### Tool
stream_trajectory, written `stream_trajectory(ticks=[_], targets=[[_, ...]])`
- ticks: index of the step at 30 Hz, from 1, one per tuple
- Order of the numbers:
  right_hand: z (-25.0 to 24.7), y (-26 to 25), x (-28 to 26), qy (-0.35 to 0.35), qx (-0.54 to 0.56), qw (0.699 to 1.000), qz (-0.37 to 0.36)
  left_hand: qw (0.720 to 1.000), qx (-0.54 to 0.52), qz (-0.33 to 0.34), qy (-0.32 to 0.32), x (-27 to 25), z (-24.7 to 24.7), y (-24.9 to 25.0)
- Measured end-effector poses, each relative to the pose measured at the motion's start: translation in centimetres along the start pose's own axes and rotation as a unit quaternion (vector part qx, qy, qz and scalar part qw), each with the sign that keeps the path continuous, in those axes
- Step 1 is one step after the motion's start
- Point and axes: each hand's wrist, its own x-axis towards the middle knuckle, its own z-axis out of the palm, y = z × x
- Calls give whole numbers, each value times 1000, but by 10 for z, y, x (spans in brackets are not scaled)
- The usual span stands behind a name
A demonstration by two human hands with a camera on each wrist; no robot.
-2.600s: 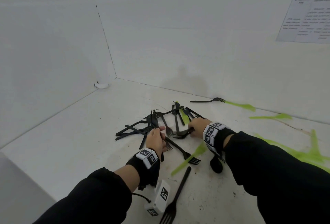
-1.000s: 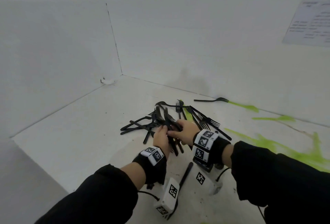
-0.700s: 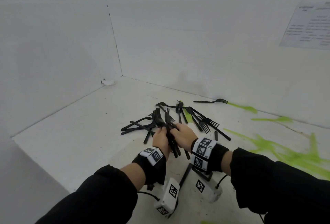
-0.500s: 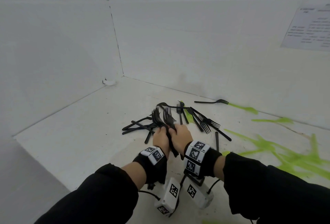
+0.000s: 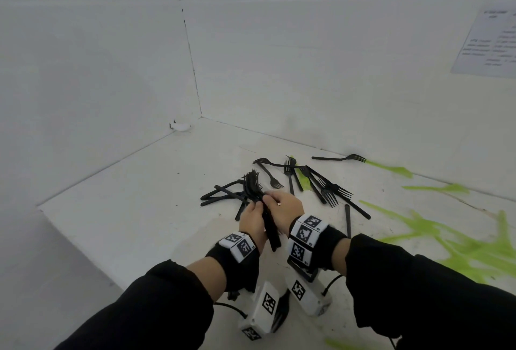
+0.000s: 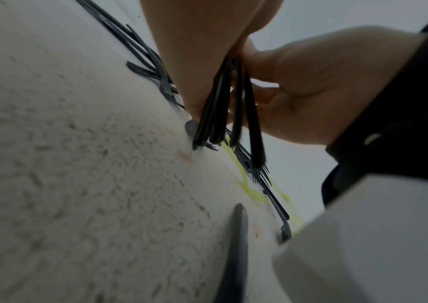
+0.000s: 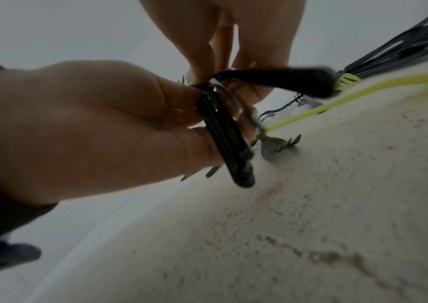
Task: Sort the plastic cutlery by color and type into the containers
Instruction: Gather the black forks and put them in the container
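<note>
Both hands clamped on black fork bundle point(image 5: 261, 204): L hand point(image 5: 251, 218) curled round handles, R hand point(image 5: 284, 207) pinching alongside, tines up. Held just above white surface point(image 5: 139, 210), loose black forks point(image 5: 321, 185) beside; green cutlery point(image 5: 460, 246) toward R edge.

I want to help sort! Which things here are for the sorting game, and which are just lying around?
For the sorting:
- bundle of black forks, held by both hands, left hand, right hand
- loose black forks on the floor
- green cutlery

Just lying around:
- paper sheet on the wall
- white scrap in the corner
</note>
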Motion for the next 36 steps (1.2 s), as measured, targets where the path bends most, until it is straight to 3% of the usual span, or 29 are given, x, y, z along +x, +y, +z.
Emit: stream_trajectory(ticks=[3, 8, 13, 27, 30, 34, 36], targets=[[8, -2, -2, -20, -29, 999, -11, 1000, -4, 1, 7, -2, -7, 2], [12, -1, 3, -6, 14, 1000, 15, 999, -36, -30, -3, -8, -22, 4], [20, -8, 5, -82, 49, 995, -10, 1000, -13, -1, -2, -8, -37, 8], [31, -2, 17, -104, 35, 994, -19, 995, -58, -77, -32, -6, -43, 16], [30, -1, 20, -107, 42, 993, -23, 998, -53, -46, -4, -1, -42, 15], [20, -4, 26, -176, -24, 982, -58, 998, -40, -34, 29, 4, -42, 15], [11, -5, 36, -164, -103, 976, -101, 997, -36, -35, 54, 5, -41, 15]])
